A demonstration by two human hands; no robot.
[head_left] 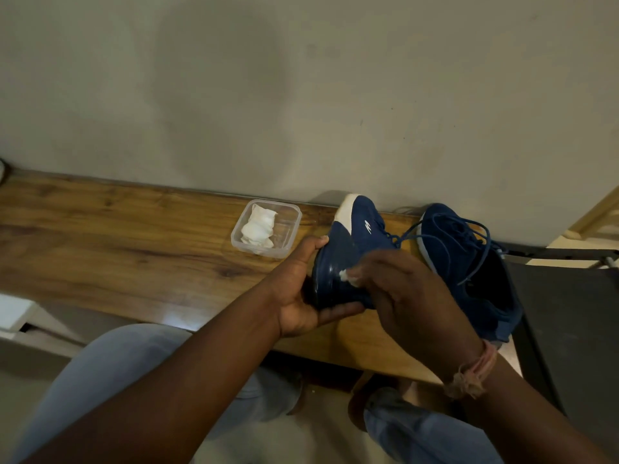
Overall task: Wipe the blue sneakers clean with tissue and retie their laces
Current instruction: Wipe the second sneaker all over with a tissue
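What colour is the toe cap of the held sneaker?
White, on the held sneaker; seen in the head view.

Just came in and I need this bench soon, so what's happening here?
A person is cleaning a pair of blue sneakers. The left hand grips one sneaker tipped on its side, while the right hand presses a small wad of tissue against it. The other sneaker sits on the wooden bench with its laces loose. A clear plastic tub beside them holds more tissue.

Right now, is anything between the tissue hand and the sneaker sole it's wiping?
Nothing visible. The right hand pinches the tissue wad directly against the sole of the held sneaker, which the left hand grips. The second sneaker sits behind, on the wooden bench.
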